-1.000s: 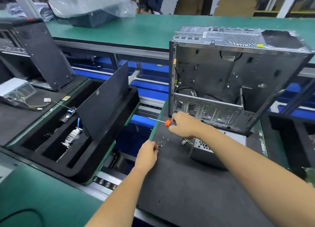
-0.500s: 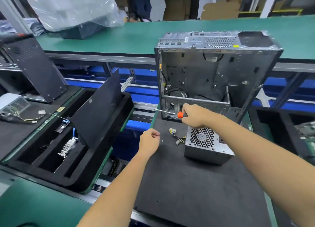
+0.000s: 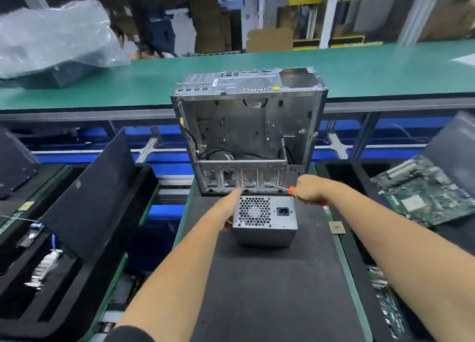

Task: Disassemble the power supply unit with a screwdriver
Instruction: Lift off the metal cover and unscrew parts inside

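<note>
Right now the grey metal box-shaped power supply unit sits on the dark foam work mat, just in front of the open silver metal computer case that stands upright at the mat's far edge. PSU's face with the honeycomb fan grille and black power socket faces up and toward the camera; its long axis runs left-right, parallel to the case's front edge.

Left hand lies against the PSU's left side, fingers reaching along the upper left corner toward the case; fingertips partly hidden behind the box, so cannot tell if they curl round it or just press on it. Right hand is closed round the orange-handled screwdriver, just past the PSU's right far corner. Its thin metal shaft points left and slightly away, tip over the gap between PSU and case bottom, not visibly touching the PSU. Handle's rear end pokes out under the wrist.

Around the PSU: black foam tray off to the left, with a tilted black panel leaning in it and small silvery parts, blurred. Green circuit board lies to the right of the PSU in another black tray. Small tan square tag sits on the mat's right edge. Green conveyor belt runs behind the case, with a clear plastic bag over a dark object at its far left.
</note>
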A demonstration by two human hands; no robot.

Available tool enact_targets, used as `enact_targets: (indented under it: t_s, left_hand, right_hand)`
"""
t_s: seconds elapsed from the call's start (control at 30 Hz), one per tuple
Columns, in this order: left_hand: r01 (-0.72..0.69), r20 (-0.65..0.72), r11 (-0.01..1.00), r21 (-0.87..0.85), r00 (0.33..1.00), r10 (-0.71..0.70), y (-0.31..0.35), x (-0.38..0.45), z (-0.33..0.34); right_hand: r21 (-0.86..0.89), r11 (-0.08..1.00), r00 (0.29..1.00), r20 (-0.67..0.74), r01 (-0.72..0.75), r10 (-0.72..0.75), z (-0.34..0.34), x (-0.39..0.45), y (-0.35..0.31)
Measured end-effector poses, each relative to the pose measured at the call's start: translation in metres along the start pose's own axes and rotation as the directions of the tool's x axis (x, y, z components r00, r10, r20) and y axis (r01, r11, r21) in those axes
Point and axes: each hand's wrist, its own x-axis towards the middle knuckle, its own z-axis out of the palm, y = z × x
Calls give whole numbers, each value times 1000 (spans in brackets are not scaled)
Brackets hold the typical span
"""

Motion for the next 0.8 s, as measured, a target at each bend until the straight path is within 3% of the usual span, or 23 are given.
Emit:
enact_targets:
  t_s: [0.07, 0.33, 0.47, 0.8]
  left_hand:
    - [39, -13, 999, 0, 999, -39, -1, -4, 0]
    - [32, 37, 999, 9, 999, -32, -6, 1, -1]
    - [13, 48, 1000, 22, 999, -14, -7, 6, -2]
    - [-1, 66, 1000, 27, 998, -1, -7, -1, -4]
  right_hand:
    - [76, 992, 993, 72, -99, 93, 3, -1, 17]
    - [-132, 959, 947, 175, -250, 270, 57, 2, 43]
    - [-88, 959, 939, 197, -269, 281, 71, 4, 41]
    - [-128, 965, 966, 91, -228, 241, 65, 5, 33]
